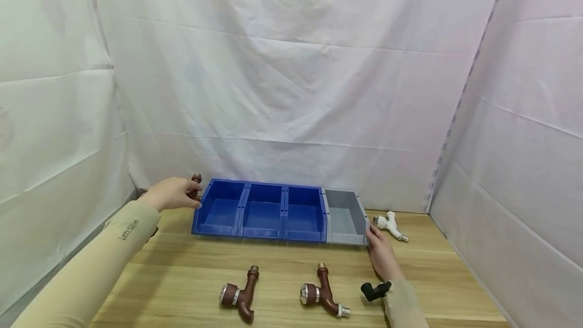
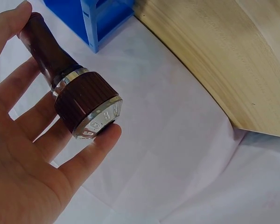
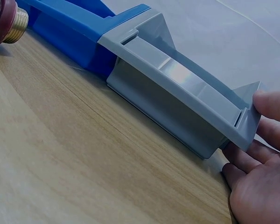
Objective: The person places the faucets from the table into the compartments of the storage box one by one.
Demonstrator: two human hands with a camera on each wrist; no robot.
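Note:
My left hand is at the left end of a row of joined bins, three blue bins and a grey bin. In the left wrist view it holds a brown tap with a ribbed knob and silver cap. The thumb is at the narrow end, and the fingers lie behind the body and knob. My right hand grips the grey bin's front right corner, thumb on the side wall and fingers below. The right wrist view shows the grey bin's base close over the wooden table.
Two brown taps, one without a silver nozzle and one with it, lie in front of the bins. A white tap lies right of the grey bin. White cloth walls enclose the wooden table.

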